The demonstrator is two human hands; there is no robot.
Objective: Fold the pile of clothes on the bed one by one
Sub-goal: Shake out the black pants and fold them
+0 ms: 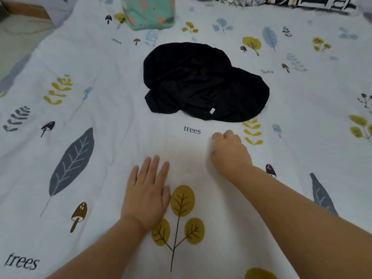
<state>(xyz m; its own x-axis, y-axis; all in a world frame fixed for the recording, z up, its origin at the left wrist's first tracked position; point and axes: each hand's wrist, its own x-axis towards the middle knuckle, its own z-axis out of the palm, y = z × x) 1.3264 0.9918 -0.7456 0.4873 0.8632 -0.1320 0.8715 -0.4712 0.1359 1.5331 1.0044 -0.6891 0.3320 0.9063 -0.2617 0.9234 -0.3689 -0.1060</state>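
Observation:
A crumpled black garment (pixel 203 81) lies in a heap in the middle of the bed, with a small white label showing near its front edge. My left hand (pixel 147 194) lies flat on the bed cover, fingers straight, well short of the garment. My right hand (pixel 229 152) hovers just in front of the garment's near edge with its fingers curled under, holding nothing that I can see. Neither hand touches the black garment.
The bed cover (pixel 100 97) is white with printed leaves, mushrooms and the word "trees". A teal patterned folded cloth (pixel 149 13) sits at the far side. A black-and-white patterned pillow or cloth (pixel 302 3) lies along the far right edge.

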